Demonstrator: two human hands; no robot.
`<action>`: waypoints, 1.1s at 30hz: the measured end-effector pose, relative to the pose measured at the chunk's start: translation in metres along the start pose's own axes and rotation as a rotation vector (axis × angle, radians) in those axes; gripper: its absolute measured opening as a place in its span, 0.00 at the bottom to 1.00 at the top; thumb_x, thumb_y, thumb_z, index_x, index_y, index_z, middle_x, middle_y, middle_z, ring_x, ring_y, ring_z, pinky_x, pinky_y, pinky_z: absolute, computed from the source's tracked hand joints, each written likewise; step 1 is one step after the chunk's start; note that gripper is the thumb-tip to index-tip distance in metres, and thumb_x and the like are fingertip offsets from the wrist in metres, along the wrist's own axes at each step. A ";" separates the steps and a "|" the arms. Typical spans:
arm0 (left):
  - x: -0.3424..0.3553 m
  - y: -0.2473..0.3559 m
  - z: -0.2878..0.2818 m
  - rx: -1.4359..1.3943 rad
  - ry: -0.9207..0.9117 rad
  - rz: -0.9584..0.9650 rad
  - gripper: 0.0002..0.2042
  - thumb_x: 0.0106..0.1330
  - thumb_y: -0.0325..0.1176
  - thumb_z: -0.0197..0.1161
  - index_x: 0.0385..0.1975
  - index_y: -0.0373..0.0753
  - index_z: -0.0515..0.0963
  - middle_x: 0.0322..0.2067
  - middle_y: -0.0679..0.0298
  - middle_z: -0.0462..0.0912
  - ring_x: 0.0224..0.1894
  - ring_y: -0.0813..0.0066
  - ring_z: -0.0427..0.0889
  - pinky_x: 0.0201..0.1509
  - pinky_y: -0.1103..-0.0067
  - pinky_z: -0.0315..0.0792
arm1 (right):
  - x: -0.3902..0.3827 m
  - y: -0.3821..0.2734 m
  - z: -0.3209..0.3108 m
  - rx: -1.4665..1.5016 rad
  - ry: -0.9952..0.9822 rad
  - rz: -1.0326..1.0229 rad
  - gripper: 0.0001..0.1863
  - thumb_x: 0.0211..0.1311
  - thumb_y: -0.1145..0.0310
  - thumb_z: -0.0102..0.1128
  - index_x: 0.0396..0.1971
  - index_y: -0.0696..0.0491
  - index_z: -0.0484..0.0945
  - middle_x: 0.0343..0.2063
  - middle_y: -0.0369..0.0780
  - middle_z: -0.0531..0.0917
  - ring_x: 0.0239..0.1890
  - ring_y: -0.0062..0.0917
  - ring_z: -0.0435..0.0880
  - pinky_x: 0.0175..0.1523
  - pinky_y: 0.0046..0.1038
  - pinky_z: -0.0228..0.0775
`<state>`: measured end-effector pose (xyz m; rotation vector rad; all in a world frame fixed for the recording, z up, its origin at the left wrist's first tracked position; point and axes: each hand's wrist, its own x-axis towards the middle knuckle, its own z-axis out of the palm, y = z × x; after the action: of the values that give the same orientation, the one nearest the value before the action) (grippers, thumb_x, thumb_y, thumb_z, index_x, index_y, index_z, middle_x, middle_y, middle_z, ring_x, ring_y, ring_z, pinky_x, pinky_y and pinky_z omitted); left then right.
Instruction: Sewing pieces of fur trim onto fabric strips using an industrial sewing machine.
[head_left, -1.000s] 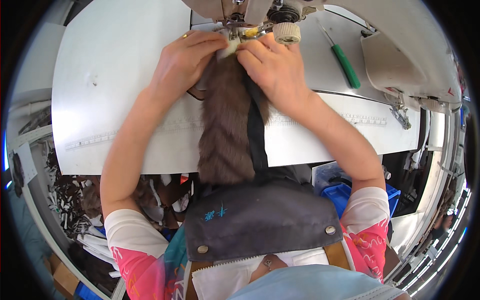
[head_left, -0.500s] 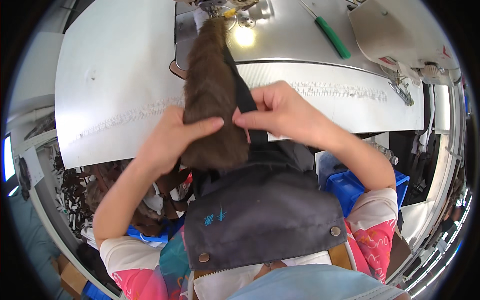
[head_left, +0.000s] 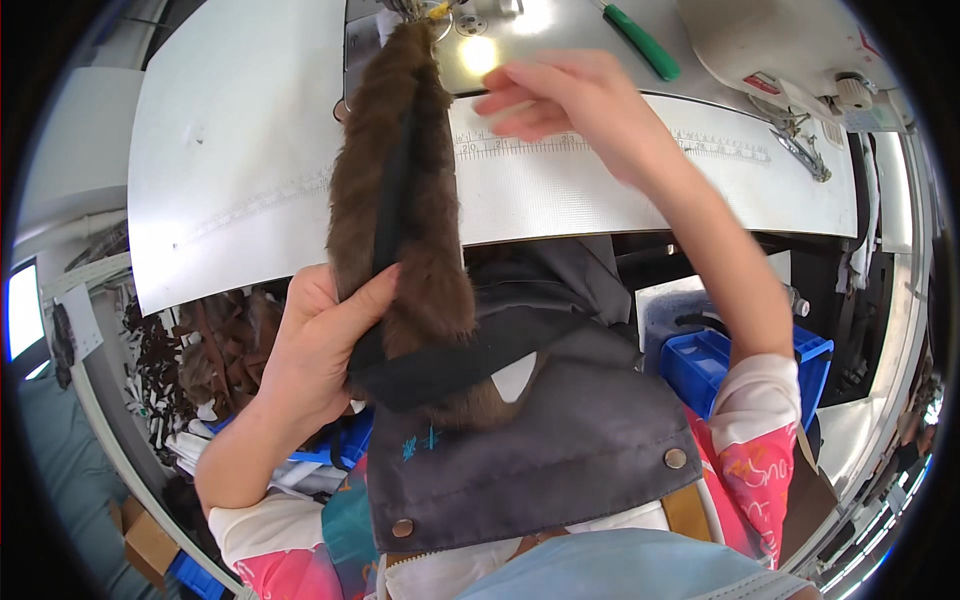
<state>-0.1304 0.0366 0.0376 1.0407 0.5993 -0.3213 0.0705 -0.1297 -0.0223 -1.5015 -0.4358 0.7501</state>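
Pinching with the left hand (head_left: 325, 325), thumb on top and fingers mostly hidden beneath, a brown fur strip (head_left: 365, 150) and black band (head_left: 470, 362), stretched from by the metal machine parts (head_left: 405, 7), across the white table (head_left: 230, 140), to the dark apron (head_left: 560, 440). Holding the right hand (head_left: 570, 95) in the air beside the strip, fingers loosely curled and slightly apart, near the green-handled tool (head_left: 645, 42).

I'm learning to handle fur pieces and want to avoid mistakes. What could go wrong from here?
The black band crosses over the lower part of the brown fur strip, so it might twist or snag. Only the left hand holds the strip, whose far end reaches the sewing machine; a tug might pull it askew. With the right hand off the fur, that side may drift.
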 end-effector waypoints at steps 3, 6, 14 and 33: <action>0.000 0.003 0.007 0.017 0.013 -0.045 0.14 0.67 0.31 0.54 0.47 0.28 0.73 0.42 0.56 0.81 0.39 0.76 0.81 0.42 0.80 0.76 | 0.049 0.001 0.014 0.234 -0.203 0.325 0.13 0.65 0.66 0.50 0.33 0.62 0.75 0.25 0.37 0.80 0.26 0.23 0.81 0.37 0.24 0.78; -0.001 -0.002 0.009 0.020 0.042 -0.080 0.14 0.68 0.30 0.53 0.48 0.29 0.72 0.43 0.56 0.80 0.39 0.77 0.81 0.43 0.81 0.76 | 0.073 0.008 0.038 0.236 -0.278 0.385 0.08 0.62 0.70 0.52 0.27 0.59 0.72 0.23 0.36 0.78 0.26 0.23 0.80 0.35 0.26 0.78; 0.011 -0.026 0.006 0.194 0.096 -0.094 0.12 0.68 0.33 0.54 0.34 0.28 0.77 0.25 0.62 0.81 0.27 0.76 0.80 0.33 0.80 0.73 | -0.026 0.030 0.091 0.151 -0.060 0.443 0.12 0.58 0.66 0.57 0.26 0.60 0.78 0.17 0.35 0.77 0.18 0.16 0.73 0.21 0.21 0.62; 0.141 0.018 -0.043 1.676 0.343 1.118 0.19 0.65 0.38 0.56 0.54 0.41 0.72 0.57 0.62 0.72 0.60 0.66 0.70 0.62 0.55 0.56 | -0.082 0.078 0.097 0.399 -0.156 0.385 0.06 0.60 0.74 0.58 0.36 0.60 0.78 0.26 0.31 0.79 0.28 0.10 0.71 0.33 0.18 0.67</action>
<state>-0.0224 0.0865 -0.0505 2.8626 -0.2055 0.5116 -0.0679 -0.1219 -0.0783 -1.1625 -0.0978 1.1876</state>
